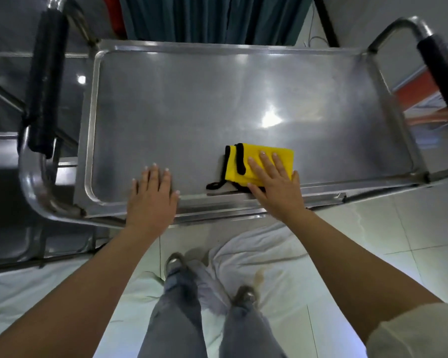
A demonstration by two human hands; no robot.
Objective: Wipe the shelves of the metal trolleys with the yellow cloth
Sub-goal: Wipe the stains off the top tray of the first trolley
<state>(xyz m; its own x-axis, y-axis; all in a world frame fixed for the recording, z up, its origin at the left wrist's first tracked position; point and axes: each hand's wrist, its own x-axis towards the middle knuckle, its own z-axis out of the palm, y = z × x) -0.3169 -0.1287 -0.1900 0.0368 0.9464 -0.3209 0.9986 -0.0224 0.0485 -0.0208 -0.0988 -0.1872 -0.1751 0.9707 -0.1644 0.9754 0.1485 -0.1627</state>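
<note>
The top shelf (192,104) of the trolley (243,206) lies directly before the person; the cloth (246,164) lies folded on the shelf, near its front edge, right of centre; the right hand (274,183) rests flat on the cloth; the left hand (153,195) rests flat on the shelf, left of the cloth and apart from it; one handle (45,83) stands at the left end, another handle (440,71) at the right end; a curtain (212,16) hangs behind the trolley; a sheet (264,257) lies on the floor (398,215) under the person's feet.

- Bare forearms, a pale cream sleeve (409,332) showing at the right upper arm.
- Grey-blue jeans (176,324), loose over the legs.
- Scuffed grey shoes (173,262) on both feet.
</note>
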